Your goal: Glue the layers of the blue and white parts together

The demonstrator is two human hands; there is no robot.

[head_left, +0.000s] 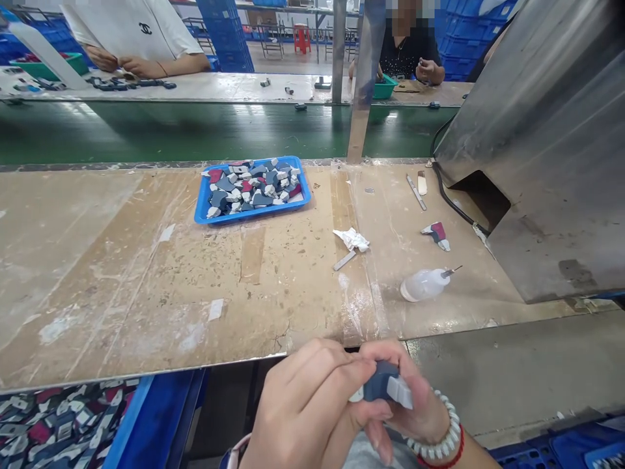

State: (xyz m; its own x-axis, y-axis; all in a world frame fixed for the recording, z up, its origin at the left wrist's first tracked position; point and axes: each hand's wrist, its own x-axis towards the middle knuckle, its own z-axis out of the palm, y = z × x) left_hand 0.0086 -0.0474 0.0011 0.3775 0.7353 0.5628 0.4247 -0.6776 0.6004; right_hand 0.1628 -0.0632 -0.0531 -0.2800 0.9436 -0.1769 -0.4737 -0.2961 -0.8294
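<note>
Both my hands meet low at the near edge of the bench, below the tabletop. My left hand (305, 407) and my right hand (415, 410) together grip one small dark blue and white plastic piece (383, 385), thumbs and fingertips pinching it from both sides. My right wrist wears a white bead bracelet with a red cord. On the bench ahead lie a white squeeze bottle (424, 284) with a needle tip, on its side, and a single grey and red piece (437, 234).
A blue tray (202, 215) of several similar pieces sits mid-bench. A crumpled white scrap (352, 239) and flat metal strips lie nearby. A steel machine housing (551, 150) fills the right. A blue bin (58, 423) of pieces sits lower left. Two people work beyond the green conveyor (195, 130).
</note>
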